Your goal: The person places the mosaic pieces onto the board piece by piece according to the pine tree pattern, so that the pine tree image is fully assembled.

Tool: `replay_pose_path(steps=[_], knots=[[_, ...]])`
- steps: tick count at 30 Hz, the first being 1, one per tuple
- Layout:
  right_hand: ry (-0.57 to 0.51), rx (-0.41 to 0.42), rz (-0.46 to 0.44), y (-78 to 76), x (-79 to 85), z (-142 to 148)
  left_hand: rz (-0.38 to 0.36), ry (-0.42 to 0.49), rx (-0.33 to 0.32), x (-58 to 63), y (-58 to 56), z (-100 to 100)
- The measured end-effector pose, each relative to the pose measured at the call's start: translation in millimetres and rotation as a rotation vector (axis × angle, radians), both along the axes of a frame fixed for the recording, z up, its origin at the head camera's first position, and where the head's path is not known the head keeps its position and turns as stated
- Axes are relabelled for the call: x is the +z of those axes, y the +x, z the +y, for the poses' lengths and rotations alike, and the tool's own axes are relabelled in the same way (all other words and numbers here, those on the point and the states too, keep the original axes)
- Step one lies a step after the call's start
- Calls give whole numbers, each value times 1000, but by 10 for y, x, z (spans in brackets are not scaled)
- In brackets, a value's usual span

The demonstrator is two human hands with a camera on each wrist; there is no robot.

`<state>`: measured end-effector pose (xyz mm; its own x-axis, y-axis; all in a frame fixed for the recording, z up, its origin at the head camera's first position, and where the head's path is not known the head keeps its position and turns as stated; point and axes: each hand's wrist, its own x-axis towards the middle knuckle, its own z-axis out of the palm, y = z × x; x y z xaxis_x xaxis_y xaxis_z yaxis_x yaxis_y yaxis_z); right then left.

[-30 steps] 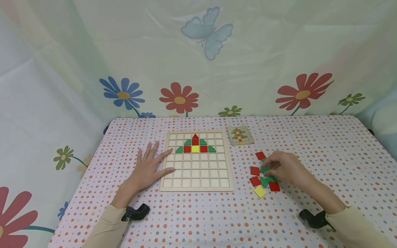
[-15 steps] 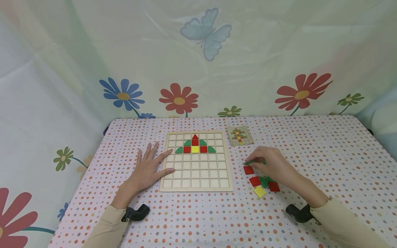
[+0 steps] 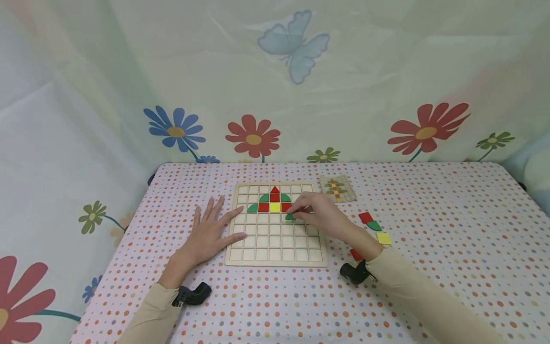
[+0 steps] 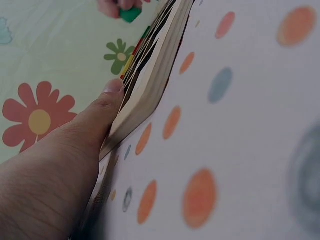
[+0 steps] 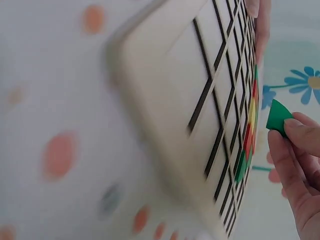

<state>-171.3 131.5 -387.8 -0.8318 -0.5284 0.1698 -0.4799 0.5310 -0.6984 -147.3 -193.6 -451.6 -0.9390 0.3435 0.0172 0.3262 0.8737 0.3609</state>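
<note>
R hand [image 3: 324,216] has gone from the loose tiles [image 3: 374,225] to above the board [image 3: 275,263], pinching 1 green tile [image 3: 290,217], not yet down, so 1 more seems up for placing; exact cell unclear. L hand [image 3: 204,243], fingers spread, touches board's L edge.

no readable text, no legible labels or brands, no numbers or signs; in any view

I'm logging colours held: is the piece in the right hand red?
No: in the right wrist view, the right hand pinches a green piece.
</note>
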Motion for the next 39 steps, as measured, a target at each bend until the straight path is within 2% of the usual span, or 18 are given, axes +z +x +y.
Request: replay_pose_path(steps=[9, 21, 28, 35, 39], knots=[[-44, 117, 11, -140, -68, -444, -10, 3, 11, 27, 8, 0], [31, 109, -14, -165, -89, -612, 1, 7, 4, 39, 6, 17], [126, 116, 8, -165, -65, -652, -6, 6, 4, 18, 8, 18], [213, 172, 83, -170, -5, -709, 0, 7, 2, 11, 7, 0], [273, 174, 107, -183, 9, -754, -5, 8, 0, 11, 9, -7]])
